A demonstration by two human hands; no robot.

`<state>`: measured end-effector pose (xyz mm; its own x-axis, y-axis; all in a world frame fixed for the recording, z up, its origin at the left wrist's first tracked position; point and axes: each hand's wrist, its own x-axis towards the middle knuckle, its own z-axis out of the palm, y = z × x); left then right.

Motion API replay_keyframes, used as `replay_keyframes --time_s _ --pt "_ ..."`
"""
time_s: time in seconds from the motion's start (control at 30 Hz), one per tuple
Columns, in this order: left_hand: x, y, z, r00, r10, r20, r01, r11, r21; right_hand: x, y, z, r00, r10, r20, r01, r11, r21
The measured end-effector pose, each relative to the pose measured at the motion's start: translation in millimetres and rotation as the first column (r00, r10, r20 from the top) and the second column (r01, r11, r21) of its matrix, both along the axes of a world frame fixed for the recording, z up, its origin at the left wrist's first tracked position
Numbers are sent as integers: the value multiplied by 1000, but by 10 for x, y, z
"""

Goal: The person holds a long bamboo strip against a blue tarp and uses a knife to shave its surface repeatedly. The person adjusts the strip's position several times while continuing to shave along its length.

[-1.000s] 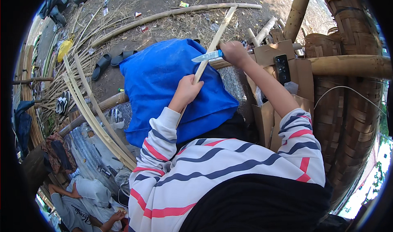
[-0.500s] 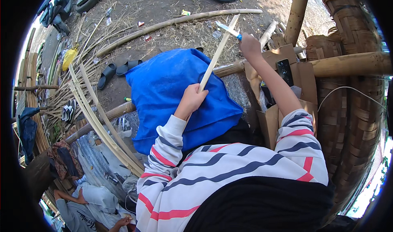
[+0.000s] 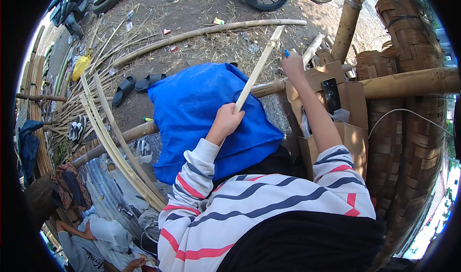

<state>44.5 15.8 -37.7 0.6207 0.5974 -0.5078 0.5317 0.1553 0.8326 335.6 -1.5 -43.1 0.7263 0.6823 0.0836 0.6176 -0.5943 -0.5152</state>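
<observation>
My left hand (image 3: 225, 121) is closed around the lower part of a pale bamboo strip (image 3: 257, 72), which slants up and away to the right. Near its far tip the strip has a slight raised or split spot. Closed on a knife is my right hand (image 3: 293, 67), just right of the strip's far part and apart from it. Only the blue handle end (image 3: 286, 53) of the knife shows; its blade cannot be made out now. A blue cloth (image 3: 197, 101) covers my lap beneath the strip.
An open cardboard box (image 3: 356, 104) with a phone (image 3: 331, 95) on it stands by my right arm. Bamboo poles (image 3: 408, 87) run across in front, and more long strips (image 3: 113, 145) lean at left. Another person (image 3: 108, 241) sits at lower left. Black sandals (image 3: 126, 90) lie beyond the cloth.
The knife blade, seen across the strip's far end earlier, has come off it and turned out of sight. My left hand keeps its grip. The whole view has tipped slightly upward.
</observation>
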Motion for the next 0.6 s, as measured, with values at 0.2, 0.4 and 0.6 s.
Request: replay_keyframes --time_s 0.2,0.4,0.6 --pt "16 -85 26 1000 26 -7 -24 980 197 -762 -160 167 980 51 -192 -45 998 37" --pt "13 -204 88 999 22 -37 -4 904 428 -1310 -527 166 938 131 -320 -147 989 -28" --pt "36 -416 202 980 15 -199 126 727 675 -1398 -726 188 976 89 -198 -132 967 -220"
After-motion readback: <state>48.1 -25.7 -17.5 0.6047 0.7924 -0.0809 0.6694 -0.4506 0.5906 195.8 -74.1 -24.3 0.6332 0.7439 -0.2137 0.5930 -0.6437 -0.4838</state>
